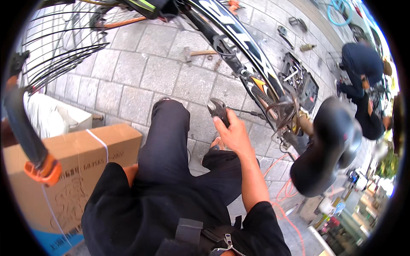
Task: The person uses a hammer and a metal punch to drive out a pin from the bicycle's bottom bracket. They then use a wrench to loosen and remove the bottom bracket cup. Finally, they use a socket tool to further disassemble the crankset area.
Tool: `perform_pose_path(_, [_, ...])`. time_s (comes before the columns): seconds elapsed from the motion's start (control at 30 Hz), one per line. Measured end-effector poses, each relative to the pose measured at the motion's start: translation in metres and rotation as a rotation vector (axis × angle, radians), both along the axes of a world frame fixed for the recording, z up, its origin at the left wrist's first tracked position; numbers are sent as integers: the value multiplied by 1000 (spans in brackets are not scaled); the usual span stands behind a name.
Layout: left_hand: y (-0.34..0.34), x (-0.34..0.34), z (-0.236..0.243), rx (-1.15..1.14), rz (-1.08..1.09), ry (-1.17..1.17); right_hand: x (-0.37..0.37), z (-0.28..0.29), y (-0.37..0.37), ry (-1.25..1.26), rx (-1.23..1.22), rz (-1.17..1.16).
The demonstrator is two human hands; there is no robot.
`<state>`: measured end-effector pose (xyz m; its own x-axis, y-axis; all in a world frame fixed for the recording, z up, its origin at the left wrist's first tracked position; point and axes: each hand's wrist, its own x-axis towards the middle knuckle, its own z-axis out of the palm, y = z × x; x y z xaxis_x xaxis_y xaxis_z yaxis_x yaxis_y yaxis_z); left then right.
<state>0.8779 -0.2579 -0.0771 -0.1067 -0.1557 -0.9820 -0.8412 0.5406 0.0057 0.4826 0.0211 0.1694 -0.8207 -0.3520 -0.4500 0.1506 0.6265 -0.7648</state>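
My right hand [235, 133] is closed around dark pliers [219, 112], held just beyond my knees with the jaws pointing away from me. A thin wire-like piece [204, 101] shows beside the jaws; whether they grip it I cannot tell. Behind the pliers a thin dark rod, perhaps the bicycle's kickstand [247, 112], reaches toward the bicycle. The bicycle [260, 53], with a black and white frame, stands ahead and to the right, its black saddle [318, 147] close to my right arm. My left arm bends down beside my left leg, and my left hand is hidden.
A cardboard box [85, 158] with a white strap stands at my left, below a black handlebar grip [25, 123] and wire basket [60, 55]. A hammer [200, 53] and toolbox [309, 85] lie on the paving. Two people [363, 64] crouch at right. An orange hose [294, 222] trails nearby.
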Motion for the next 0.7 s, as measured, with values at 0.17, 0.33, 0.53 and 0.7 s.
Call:
perform_pose_path(0.17, [-50,-7,-57,34,-130,76,-12,-53,-13,198,96,28])
perform_pose_path(0.33, [-116,-53,-80,106,-216,218,19,-74,-11,273,180,15])
perform_pose_path(0.53, [-153,-196,-28,-36,433,743,1,-38,-24,312,425,216])
perform_pose_path(0.7, [-78,-375,99,84,54,1143,12,-37,11,294,518,215])
